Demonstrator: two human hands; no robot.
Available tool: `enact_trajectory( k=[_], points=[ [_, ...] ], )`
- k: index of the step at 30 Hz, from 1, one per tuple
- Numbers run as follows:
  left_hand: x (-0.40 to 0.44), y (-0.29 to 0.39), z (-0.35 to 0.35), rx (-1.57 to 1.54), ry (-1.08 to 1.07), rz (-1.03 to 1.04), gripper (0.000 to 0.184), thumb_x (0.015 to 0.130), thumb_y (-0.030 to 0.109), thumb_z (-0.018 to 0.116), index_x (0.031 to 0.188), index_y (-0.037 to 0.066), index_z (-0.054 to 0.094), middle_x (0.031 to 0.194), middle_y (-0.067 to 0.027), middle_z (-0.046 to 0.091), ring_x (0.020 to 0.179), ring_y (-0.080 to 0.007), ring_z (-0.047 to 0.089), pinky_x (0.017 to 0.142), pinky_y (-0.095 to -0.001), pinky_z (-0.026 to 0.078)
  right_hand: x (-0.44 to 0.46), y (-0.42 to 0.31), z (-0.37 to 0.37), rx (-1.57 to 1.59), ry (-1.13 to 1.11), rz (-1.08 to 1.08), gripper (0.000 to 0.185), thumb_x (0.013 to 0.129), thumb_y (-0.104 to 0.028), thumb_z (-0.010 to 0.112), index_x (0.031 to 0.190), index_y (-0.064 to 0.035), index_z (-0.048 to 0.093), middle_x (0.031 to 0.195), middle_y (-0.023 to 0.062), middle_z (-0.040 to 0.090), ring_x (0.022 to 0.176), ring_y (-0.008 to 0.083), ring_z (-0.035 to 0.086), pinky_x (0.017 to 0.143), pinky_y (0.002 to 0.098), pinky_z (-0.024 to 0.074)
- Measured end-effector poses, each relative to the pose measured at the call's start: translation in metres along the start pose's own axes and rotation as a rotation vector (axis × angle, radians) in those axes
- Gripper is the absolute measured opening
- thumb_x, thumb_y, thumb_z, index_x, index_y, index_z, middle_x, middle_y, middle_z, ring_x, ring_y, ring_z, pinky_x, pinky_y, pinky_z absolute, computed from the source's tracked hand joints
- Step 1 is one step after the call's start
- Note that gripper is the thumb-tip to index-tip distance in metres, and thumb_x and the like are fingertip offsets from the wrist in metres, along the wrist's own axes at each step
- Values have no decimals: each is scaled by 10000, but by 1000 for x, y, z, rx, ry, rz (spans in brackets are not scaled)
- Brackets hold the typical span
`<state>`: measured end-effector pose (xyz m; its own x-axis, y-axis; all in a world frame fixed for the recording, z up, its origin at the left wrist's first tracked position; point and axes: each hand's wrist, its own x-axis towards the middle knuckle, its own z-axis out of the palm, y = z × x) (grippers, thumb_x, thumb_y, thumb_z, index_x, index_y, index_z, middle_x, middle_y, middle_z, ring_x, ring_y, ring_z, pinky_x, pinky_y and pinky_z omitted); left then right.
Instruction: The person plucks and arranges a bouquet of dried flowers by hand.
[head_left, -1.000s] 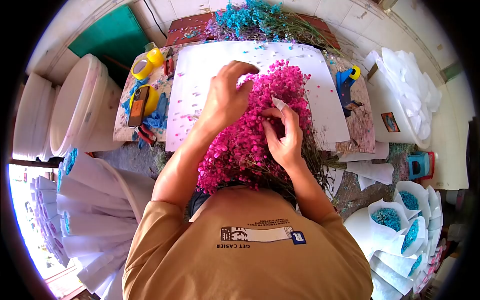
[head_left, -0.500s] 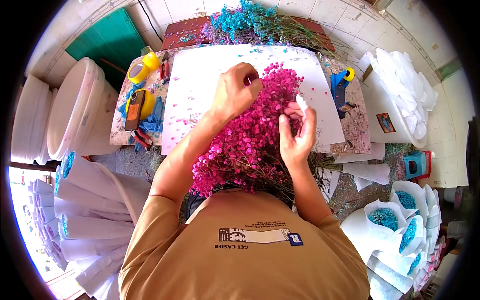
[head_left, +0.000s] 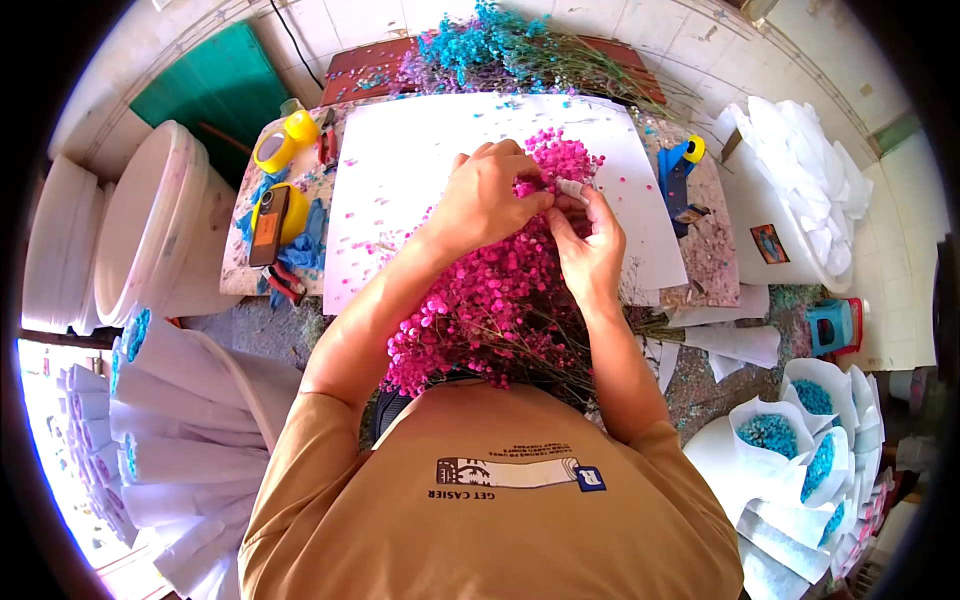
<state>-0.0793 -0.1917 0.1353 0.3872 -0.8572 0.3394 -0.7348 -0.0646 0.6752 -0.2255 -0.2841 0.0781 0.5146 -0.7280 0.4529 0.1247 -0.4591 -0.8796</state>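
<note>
A large bunch of pink dried flowers [head_left: 480,300] lies over the near edge of the white sheet [head_left: 390,160] and against my body. My left hand [head_left: 490,200] is over the upper part of the bunch, its fingers bent together at the blossoms. Close beside it, my right hand [head_left: 590,235] has thumb and fingers pinched at the flowers, with a white wrap on one finger. The fingertips of both hands nearly meet. Whatever lies between them is too small to make out.
Blue flowers [head_left: 480,45] lie behind the sheet. At left are yellow tape [head_left: 273,150], a phone [head_left: 267,230] and red-handled pliers [head_left: 284,284]. A blue tape dispenser [head_left: 677,180] stands right. White tubs [head_left: 150,220] and wrapped blue bouquets [head_left: 768,435] flank me.
My right hand swung out from the bunch, then came back in towards my left hand. My left hand moved slightly down and right, and the fingertips of both hands are now close together.
</note>
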Motion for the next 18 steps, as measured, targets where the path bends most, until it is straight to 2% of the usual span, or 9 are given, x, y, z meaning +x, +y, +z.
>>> enact_trajectory(
  k=[5,7,8,10,11,13,15,17,18],
  points=[
    [1,-4,9,8,35,20,149,849,183,718,923,57,743,1038,-123,707,1068,-323,645,943,-474,460,-3,0,-3,50,-28,61,331,918,68,693,1240,11,642,967,45,689,866,106,636,801,255,542],
    [-1,1,7,-245,162,-112,145,861,151,698,955,43,723,1013,-133,726,1008,-324,664,944,-467,449,-1,1,-5,57,-22,53,336,916,70,695,1242,12,636,968,47,688,870,112,640,806,258,543],
    [-3,4,5,-246,159,-113,145,861,151,698,955,43,723,1013,-133,726,1008,-324,664,944,-467,449,0,-1,-6,178,-23,114,358,911,78,695,1255,8,628,978,52,685,877,119,641,815,260,542],
    [-9,9,1,-306,166,36,168,867,137,687,1005,45,711,953,-148,736,914,-329,688,915,-458,457,2,1,-8,413,-9,204,410,896,106,681,1280,-29,635,959,30,687,862,108,646,811,240,529],
    [-13,10,-2,-306,167,36,168,867,137,687,1005,45,711,953,-148,736,914,-329,688,915,-458,457,3,-1,-10,412,-9,204,410,896,106,681,1280,-29,635,959,30,687,862,108,646,811,240,529],
    [-22,9,-7,-21,9,250,193,871,136,681,1045,58,705,906,-137,735,855,-327,699,885,-453,473,5,-7,-14,577,-31,253,453,883,123,682,1305,-27,618,993,43,680,898,119,649,822,252,536],
    [-26,6,-7,-16,-17,222,172,868,141,681,1020,70,718,877,-127,735,848,-321,704,849,-456,487,5,-5,-18,569,-26,251,472,879,120,685,1320,-30,608,1002,41,670,902,119,643,822,254,536],
    [-28,9,-8,-10,-41,-53,155,862,148,681,991,78,733,886,-124,737,871,-317,702,858,-452,484,3,-3,-22,549,-12,246,513,870,115,691,1350,-35,588,1019,37,649,910,120,632,823,258,536],
    [-27,8,-5,-29,16,-45,146,859,158,683,969,80,739,876,-135,737,869,-322,702,851,-453,488,3,-2,-22,544,-14,253,530,866,104,699,1365,-32,583,1018,31,640,910,115,623,832,256,533]
  ],
)
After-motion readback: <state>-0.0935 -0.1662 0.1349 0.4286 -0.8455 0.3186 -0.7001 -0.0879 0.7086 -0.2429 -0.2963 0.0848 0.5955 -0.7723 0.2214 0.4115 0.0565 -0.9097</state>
